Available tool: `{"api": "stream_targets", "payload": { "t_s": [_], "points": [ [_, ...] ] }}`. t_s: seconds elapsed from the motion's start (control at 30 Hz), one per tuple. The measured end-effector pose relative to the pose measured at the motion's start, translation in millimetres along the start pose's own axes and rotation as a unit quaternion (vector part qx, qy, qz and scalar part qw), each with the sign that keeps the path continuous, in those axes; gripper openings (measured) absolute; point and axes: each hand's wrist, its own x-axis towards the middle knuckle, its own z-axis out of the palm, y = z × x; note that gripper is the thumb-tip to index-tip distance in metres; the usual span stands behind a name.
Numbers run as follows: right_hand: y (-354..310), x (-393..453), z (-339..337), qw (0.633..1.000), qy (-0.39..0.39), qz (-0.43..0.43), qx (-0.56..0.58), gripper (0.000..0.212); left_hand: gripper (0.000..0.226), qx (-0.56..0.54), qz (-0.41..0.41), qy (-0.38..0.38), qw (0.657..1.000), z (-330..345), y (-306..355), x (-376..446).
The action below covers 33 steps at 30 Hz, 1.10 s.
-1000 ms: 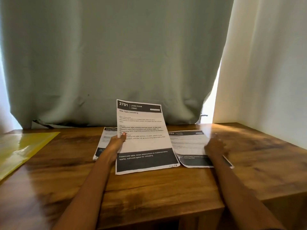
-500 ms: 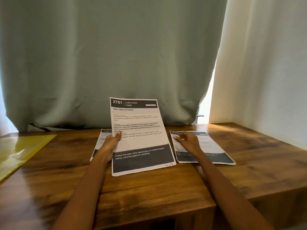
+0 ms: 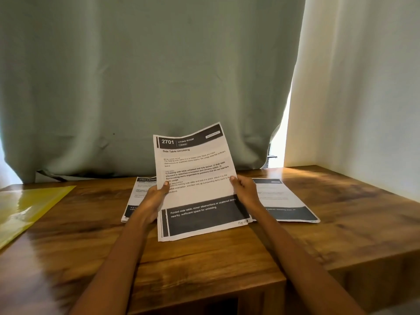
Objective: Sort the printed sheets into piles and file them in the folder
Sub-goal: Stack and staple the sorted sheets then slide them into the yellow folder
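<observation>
— Where are we in the sort?

— I read it as mid-sort. Both hands hold the sheaf of sheets (image 3: 195, 185) upright, its bottom edge on the counter (image 3: 341, 235). The left hand (image 3: 152, 201) pinches the left edge, thumb on the front; the right hand (image 3: 245, 189) pinches the right edge the same way. The top page reads 2701, Living Room.

— Next move?

— I'd say it goes to a pile: the left pile (image 3: 136, 196) or the right pile (image 3: 284, 201), both flat behind it. The heading decides. The yellow folder (image 3: 27, 208) lies well apart at the left, not yet used.

— Anything unclear?

— The left pile's heading is cut off after "DRESSING"; the right one's is too blurred to read. I can't count the sheets held.
</observation>
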Motion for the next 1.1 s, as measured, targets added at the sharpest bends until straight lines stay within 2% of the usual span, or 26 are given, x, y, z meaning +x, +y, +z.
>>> {"api": "stream_targets", "payload": {
  "t_s": [0.1,0.17,0.3,0.33,0.57,0.67,0.8,0.87,0.9,0.93,0.97,1.0,1.07,1.1],
  "points": [
    [5,4,-1,0.999,0.003,-0.013,-0.034,0.030,0.019,0.003,-0.007,-0.007,1.000,-1,-2,-1],
    [8,8,-6,0.998,0.038,-0.014,-0.038,0.027,0.021,0.012,-0.011,-0.010,1.000,-2,-2,-2],
    [14,15,-34,0.967,0.246,-0.008,-0.070,0.024,0.023,0.015,-0.011,0.001,1.000,-9,-2,-1],
    [17,15,-43,0.958,0.276,-0.010,-0.080,0.024,0.023,0.012,-0.010,0.002,1.000,-10,-1,-1],
    [30,15,-73,0.932,0.350,0.041,-0.081,0.027,0.017,-0.012,-0.006,0.006,1.000,-15,1,-1],
    [35,14,-74,0.933,0.330,0.063,-0.127,0.026,0.014,-0.044,0.004,0.014,0.999,-17,3,-2],
    [44,12,-70,0.932,0.234,0.121,-0.248,0.027,0.015,-0.049,0.001,0.015,0.999,-18,3,-3],
    [48,8,-67,0.892,0.165,0.170,-0.386,0.031,0.021,-0.033,-0.011,0.009,0.999,-16,1,-4],
    [49,8,-65,0.866,0.135,0.166,-0.452,0.037,0.022,-0.022,-0.015,0.007,1.000,-15,0,-4],
    [49,9,-61,0.860,0.123,0.135,-0.477,0.043,0.022,-0.012,-0.016,0.006,1.000,-12,-1,-4],
    [46,11,-56,0.872,0.123,0.086,-0.467,0.048,0.021,-0.004,-0.018,0.005,1.000,-10,-1,-4],
    [41,12,-48,0.902,0.126,0.035,-0.412,0.047,0.019,0.002,-0.018,0.006,1.000,-7,-2,-5],
    [26,11,-29,0.978,0.099,-0.008,-0.181,0.039,0.019,0.014,-0.013,0.009,1.000,-3,-3,-4],
    [16,7,-20,0.996,0.047,0.016,-0.072,0.038,0.020,0.018,-0.009,0.011,1.000,-2,-3,-5]
  ]
}}
